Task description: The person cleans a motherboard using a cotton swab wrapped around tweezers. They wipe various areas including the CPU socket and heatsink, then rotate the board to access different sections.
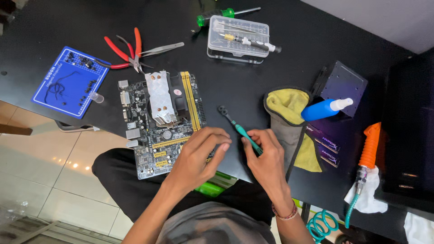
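Seated at a black desk (280,68), the right hand (266,162) grips a green brush (239,129). The left hand (199,156) pinches something unseen beside the circuit board (158,117); careless brushing might bend its parts.

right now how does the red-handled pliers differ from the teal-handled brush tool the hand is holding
The red-handled pliers lie untouched at the far side of the black table, handles spread; the teal-handled brush is pinched by the right hand, near edge. The pliers have two red grips, while the brush is one slim stick with a dark head. The left hand holds neither. Both are hand tools.
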